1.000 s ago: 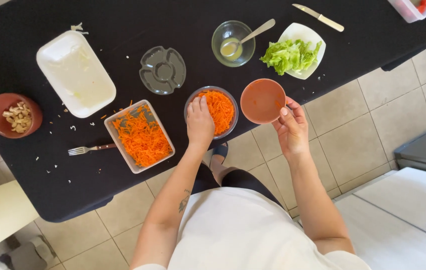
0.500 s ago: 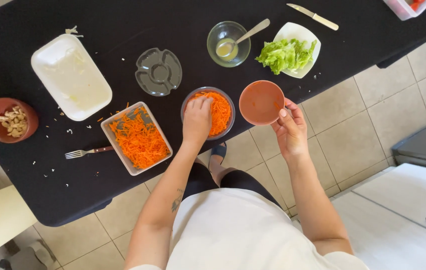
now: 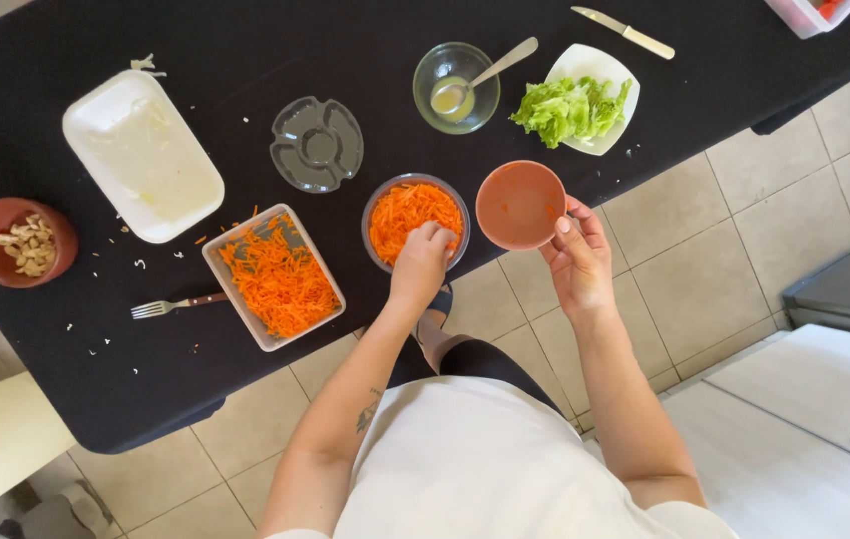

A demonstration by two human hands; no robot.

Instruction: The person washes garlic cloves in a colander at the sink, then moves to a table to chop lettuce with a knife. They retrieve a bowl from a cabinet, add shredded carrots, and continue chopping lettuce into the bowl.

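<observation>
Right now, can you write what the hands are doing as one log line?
left hand: in round bowl of grated carrot | right hand: holding empty terracotta bowl | table: black

Two terracotta bowls point(image 3: 520, 205) point(image 3: 18, 241), two glass bowls point(image 3: 415, 220) point(image 3: 456, 87), two white trays point(image 3: 142, 155) point(image 3: 275, 276), one plate point(image 3: 595, 70), one fork point(image 3: 178, 303), one knife point(image 3: 625, 32), one spoon point(image 3: 485, 75), one divided glass dish point(image 3: 316, 144)

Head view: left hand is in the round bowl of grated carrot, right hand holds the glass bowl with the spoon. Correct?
Not quite. In the head view the right hand holds the empty terracotta bowl, not the glass bowl with the spoon. The left hand is in the round bowl of grated carrot.
</observation>
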